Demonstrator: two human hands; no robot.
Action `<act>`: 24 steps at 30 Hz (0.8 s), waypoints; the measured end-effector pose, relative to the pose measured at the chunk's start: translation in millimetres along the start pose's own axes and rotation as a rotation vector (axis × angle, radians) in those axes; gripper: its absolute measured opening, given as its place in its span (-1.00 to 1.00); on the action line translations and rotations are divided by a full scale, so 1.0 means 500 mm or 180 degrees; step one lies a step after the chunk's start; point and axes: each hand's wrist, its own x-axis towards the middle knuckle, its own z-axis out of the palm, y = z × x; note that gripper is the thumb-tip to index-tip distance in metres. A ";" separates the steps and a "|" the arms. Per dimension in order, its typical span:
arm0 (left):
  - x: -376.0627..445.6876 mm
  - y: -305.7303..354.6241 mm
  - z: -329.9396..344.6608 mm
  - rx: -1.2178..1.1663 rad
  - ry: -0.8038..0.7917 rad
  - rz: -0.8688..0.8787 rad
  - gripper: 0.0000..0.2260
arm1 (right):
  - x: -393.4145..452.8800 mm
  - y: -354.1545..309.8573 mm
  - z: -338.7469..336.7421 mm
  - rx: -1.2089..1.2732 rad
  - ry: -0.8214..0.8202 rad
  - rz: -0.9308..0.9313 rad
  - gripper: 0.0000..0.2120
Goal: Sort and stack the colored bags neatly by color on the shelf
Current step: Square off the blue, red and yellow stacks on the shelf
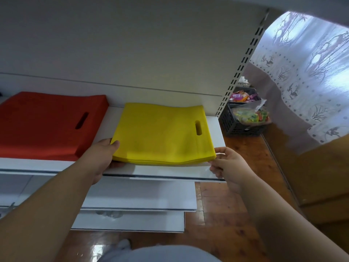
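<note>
Yellow bags (162, 133) lie as a flat stack on the white shelf (215, 125), near its right end and reaching close to its front edge. The stack's long axis runs left to right along the shelf, and the slot handle faces the right end, its slot running front to back. The left hand (103, 157) grips the stack's front left corner, thumb on top and fingers underneath. The right hand (227, 165) touches the front right corner with its fingertips; whether it pinches the edge I cannot tell. Red bags (47, 125) sit in a thicker stack at the shelf's left part, just beside the yellow ones with a bare strip of shelf between, their slot handle also toward the right.
</note>
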 end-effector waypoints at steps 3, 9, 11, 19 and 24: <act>-0.002 -0.003 -0.003 0.0026 -0.0042 -0.0031 -0.83 | 0.002 -0.005 0.004 0.0365 0.0044 0.0114 -0.71; 0.006 -0.003 -0.018 0.0154 -0.0185 -0.0021 -0.73 | -0.020 0.001 0.032 0.0477 0.0438 -0.0068 -0.85; 0.013 -0.004 -0.024 0.0236 -0.0193 -0.0061 -0.73 | -0.025 -0.003 0.033 0.0336 0.0574 -0.0110 -0.85; 0.054 0.044 0.004 0.0625 -0.0019 -0.0109 -0.52 | 0.030 -0.051 0.030 0.0963 0.0177 0.0696 -0.73; 0.073 0.060 0.018 0.0930 0.0027 -0.0140 -0.56 | 0.059 -0.063 0.093 0.0381 0.0240 0.0518 -0.59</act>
